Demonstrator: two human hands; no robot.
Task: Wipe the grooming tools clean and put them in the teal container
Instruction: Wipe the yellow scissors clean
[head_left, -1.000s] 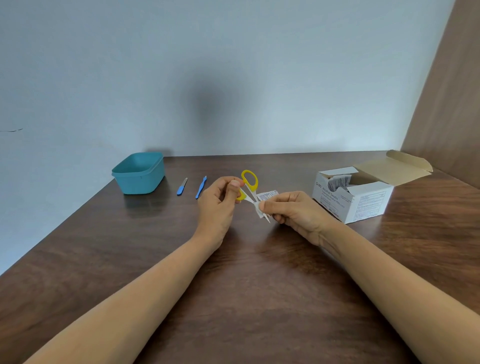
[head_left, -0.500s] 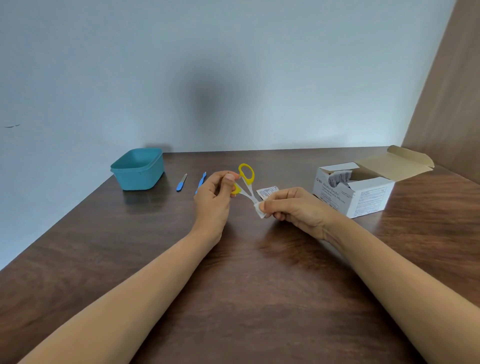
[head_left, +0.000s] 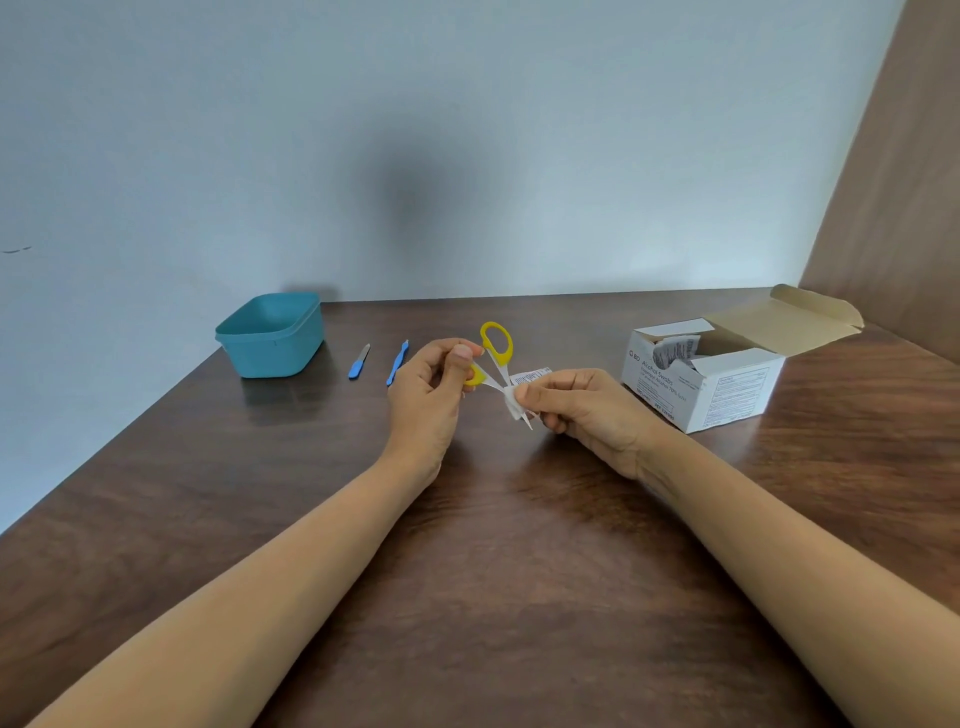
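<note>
Over the table (head_left: 519, 597), scissors (head_left: 502, 371) slant tips nearward into a pinched wipe (head_left: 511, 404).

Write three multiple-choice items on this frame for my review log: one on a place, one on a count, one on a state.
1. Where is the teal container?
A. at the table's far left, near the wall
B. at the near edge
C. on the floor

2. How many blue tools lie on the table?
A. one
B. two
C. four

3. What is the right hand doing?
A. lying flat
B. hanging empty
C. pinching a white wipe round the scissors' blades

Answers: A, it stands by the wall at the left edge; B, two lie to the container's right; C, its fingers close on the wipe at the blades.
</note>
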